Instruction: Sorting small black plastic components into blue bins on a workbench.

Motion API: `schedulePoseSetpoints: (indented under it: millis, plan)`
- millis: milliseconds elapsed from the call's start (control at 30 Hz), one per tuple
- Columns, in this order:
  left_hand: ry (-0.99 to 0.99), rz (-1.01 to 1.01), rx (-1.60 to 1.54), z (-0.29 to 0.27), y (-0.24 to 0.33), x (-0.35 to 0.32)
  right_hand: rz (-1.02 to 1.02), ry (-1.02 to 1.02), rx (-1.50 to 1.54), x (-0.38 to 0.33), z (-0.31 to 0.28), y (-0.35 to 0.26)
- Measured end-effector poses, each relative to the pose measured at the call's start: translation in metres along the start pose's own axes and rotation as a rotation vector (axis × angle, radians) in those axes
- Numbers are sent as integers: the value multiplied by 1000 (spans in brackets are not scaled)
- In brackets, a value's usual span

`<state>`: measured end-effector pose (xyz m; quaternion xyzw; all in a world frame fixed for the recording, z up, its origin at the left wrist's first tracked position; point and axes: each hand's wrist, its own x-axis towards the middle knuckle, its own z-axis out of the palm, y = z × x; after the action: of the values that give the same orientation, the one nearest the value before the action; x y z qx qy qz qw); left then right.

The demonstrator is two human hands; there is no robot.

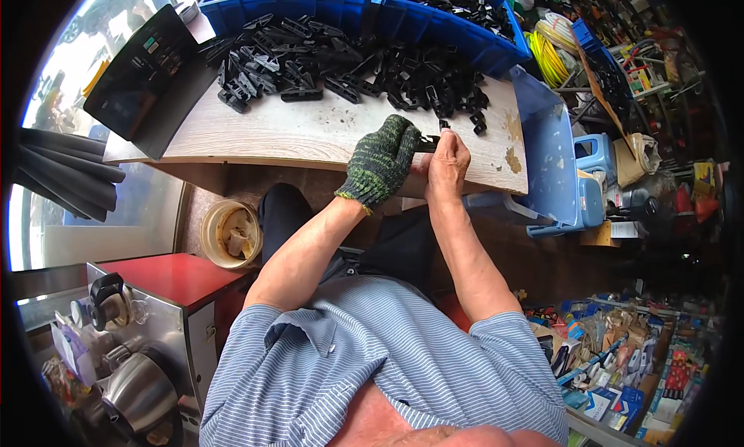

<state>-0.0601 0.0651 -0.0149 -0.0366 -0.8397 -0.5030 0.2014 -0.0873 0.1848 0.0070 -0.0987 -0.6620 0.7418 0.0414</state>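
Observation:
My left hand (378, 160), in a green and black knitted glove, is closed on a black plastic part (427, 144) at the table's near edge. My bare right hand (447, 165) meets it from the other side, thumb and fingers pinched at the same part. Much of the part is hidden by the fingers, and a small black piece (444, 125) shows just above the right thumb. Beyond my hands, a pile of long black plastic clips (283, 60) spreads over the table (310, 129). To its right lies a heap of smaller black pieces (434, 75).
Two blue bins (294, 9) of black parts stand along the table's back. A dark tablet in a folding case (143, 75) leans at the left. A light blue tub (552, 153) adjoins the right end. Below left are a bucket (231, 234) and a red-topped cabinet (167, 280).

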Motion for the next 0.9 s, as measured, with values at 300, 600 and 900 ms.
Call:
schedulePoseSetpoints:
  millis: [300,600,900]
  plan:
    - [13,-65,38,10,15,-3,76,-5,24,2,0,1]
    - [-71,104,175,18,29,0,-116,-115,58,14,-14,20]
    - [-109,-63,-61,13,21,-2,-15,-172,54,12,-15,10]
